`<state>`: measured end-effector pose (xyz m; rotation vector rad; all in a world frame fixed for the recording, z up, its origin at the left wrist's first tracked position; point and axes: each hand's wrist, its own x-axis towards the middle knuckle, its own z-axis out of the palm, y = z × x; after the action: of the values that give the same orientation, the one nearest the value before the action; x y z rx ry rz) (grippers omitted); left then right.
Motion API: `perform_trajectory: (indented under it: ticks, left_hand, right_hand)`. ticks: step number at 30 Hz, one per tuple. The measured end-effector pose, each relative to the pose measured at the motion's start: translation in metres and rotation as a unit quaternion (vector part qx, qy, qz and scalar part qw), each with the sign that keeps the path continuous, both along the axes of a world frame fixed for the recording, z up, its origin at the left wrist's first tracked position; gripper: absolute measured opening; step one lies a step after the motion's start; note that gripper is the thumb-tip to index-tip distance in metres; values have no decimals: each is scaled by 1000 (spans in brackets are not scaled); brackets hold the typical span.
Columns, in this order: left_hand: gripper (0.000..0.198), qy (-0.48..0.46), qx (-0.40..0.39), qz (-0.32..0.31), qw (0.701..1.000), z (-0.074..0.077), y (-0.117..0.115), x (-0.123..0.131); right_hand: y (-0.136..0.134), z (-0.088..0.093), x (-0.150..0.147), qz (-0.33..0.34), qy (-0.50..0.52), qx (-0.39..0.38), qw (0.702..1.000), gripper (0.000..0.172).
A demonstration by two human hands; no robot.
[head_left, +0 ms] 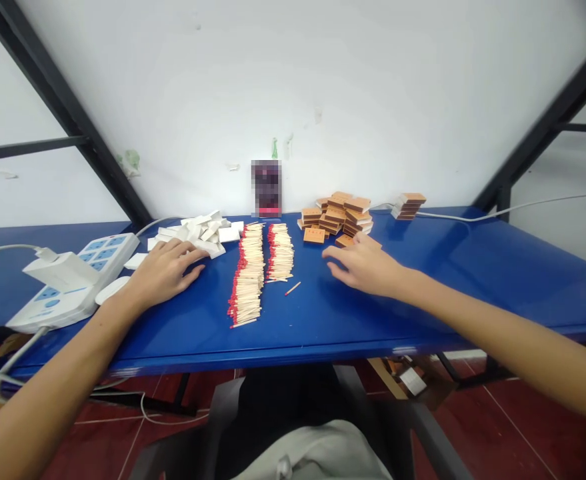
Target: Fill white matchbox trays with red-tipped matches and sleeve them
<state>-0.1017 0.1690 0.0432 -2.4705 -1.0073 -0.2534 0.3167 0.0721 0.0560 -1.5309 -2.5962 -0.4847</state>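
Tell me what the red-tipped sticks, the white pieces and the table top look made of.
Sticks: pale bare wood, matt, with dull red heads, likely matches. White pieces: thin folded card, matt, probably. Table top: glossy blue, painted metal or laminate; it mirrors the light.

Two rows of matches (pixel 247 280) lie side by side at the centre of the table (pixel 473 280), a lone match (pixel 293 288) just right of them. Far left sits a pile of trays (pixel 200 230), the left hand (pixel 165 273) at its near edge, and a power strip (pixel 73 280) further left. Far right stands a heap of matchboxes (pixel 340 213), the right hand (pixel 365 267) before it.
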Motion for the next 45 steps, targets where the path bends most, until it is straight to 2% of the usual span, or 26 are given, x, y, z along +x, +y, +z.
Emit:
perform_trajectory:
  ticks: [2,4,6,8,13,17,21,26,28,34,38,41,45]
  left_hand:
    - [42,-23,35,29,999,1,-2,4]
    - [45,-32,61,64,996,0,-5,11]
    - [44,-29,65,88,994,-3,-7,17]
    - [40,-36,60,98,993,-7,-8,20]
    - [36,-50,71,97,991,-13,-6,17]
    - [32,-54,64,83,993,-14,-6,14]
    - [34,-66,46,96,992,-12,-6,16]
    - [37,-101,2,107,989,-12,-5,16]
    - [36,-109,-3,105,989,-12,-5,14]
    - [31,-181,-4,86,980,-13,-6,11]
    - [27,-215,-16,66,974,-12,-8,13]
    - [25,-247,-22,55,967,-10,-8,17]
    - [24,-286,-22,48,957,-8,-7,18]
  right_hand:
    - [15,-1,-8,-77,1,-2,997,34]
    - [33,0,-11,-125,23,-22,992,43]
    - [47,1,-12,-142,48,-44,988,45]
    - [56,1,-13,-141,65,-57,986,40]
    - [49,-5,-11,-106,95,-87,986,27]
    - [24,-10,-3,-90,101,-113,984,34]
    - [1,-8,-7,-80,87,-91,989,40]
    - [-9,-6,-35,91,136,-136,977,32]
    - [-6,-7,-46,122,129,-150,973,23]
    - [4,-8,-67,145,118,-173,967,16]
    - [7,-11,-74,127,154,-168,965,11]
    - [11,-15,-75,119,186,-157,963,12]
    - [17,-18,-76,126,157,-173,964,18]
